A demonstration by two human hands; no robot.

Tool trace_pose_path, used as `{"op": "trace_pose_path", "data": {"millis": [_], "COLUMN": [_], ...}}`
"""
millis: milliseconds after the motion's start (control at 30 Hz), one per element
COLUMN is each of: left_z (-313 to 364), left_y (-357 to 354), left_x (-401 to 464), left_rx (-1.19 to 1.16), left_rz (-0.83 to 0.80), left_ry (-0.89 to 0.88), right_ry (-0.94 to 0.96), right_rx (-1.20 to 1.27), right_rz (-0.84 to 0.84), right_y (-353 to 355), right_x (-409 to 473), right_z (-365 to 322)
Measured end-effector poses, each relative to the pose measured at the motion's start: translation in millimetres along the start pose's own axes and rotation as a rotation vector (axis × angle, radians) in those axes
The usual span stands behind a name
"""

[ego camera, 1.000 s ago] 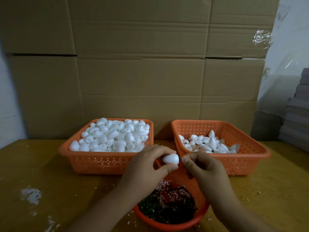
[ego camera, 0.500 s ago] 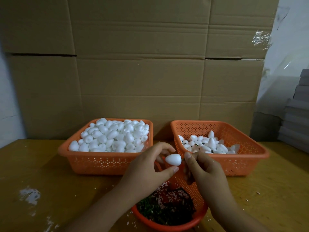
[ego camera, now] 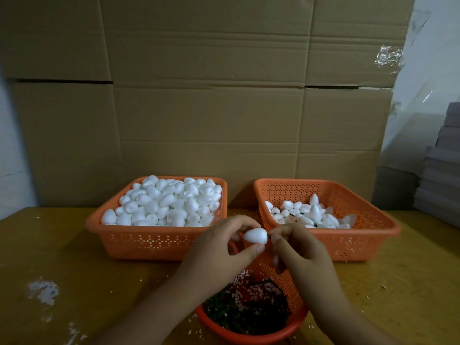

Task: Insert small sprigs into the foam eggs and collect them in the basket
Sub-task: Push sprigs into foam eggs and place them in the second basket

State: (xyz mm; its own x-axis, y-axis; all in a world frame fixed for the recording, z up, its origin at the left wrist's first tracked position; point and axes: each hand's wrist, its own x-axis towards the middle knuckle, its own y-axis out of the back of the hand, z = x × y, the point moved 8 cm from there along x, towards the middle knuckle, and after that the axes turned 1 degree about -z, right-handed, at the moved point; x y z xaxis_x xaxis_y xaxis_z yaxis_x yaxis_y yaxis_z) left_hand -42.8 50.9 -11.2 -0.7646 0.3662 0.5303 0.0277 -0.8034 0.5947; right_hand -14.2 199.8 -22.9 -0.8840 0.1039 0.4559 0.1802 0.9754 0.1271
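My left hand pinches a foam egg between thumb and fingers, above the round bowl of green sprigs. My right hand is curled at the egg's blunt end; what it pinches is too small to tell. Finished eggs lie in the right basket; the left basket is heaped with plain ones.

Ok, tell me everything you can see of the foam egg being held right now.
The foam egg is plain white, matte, foam-like and small, lying roughly sideways with its narrower end pointing left. The left hand pinches it between thumb below and fingers above, in the air above the round orange basket of green sprigs. The right hand's fingertips meet its blunt right end; whether a sprig is there is too small to tell.
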Motion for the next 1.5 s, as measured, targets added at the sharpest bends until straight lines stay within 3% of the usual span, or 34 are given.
{"op": "trace_pose_path", "data": {"millis": [1100,1500], "left_z": [2.0,6.2], "left_y": [0.1,-0.1], "left_x": [-1.4,-0.4], "left_rx": [-0.041,0.043], "left_rz": [-0.013,0.006], "left_ry": [-0.021,-0.083], "right_ry": [0.013,0.086], "right_rx": [0.054,0.036], "right_rz": [0.041,0.044], "right_y": [3.5,0.2], "right_x": [0.8,-6.0], "right_z": [8.6,-5.7]}}
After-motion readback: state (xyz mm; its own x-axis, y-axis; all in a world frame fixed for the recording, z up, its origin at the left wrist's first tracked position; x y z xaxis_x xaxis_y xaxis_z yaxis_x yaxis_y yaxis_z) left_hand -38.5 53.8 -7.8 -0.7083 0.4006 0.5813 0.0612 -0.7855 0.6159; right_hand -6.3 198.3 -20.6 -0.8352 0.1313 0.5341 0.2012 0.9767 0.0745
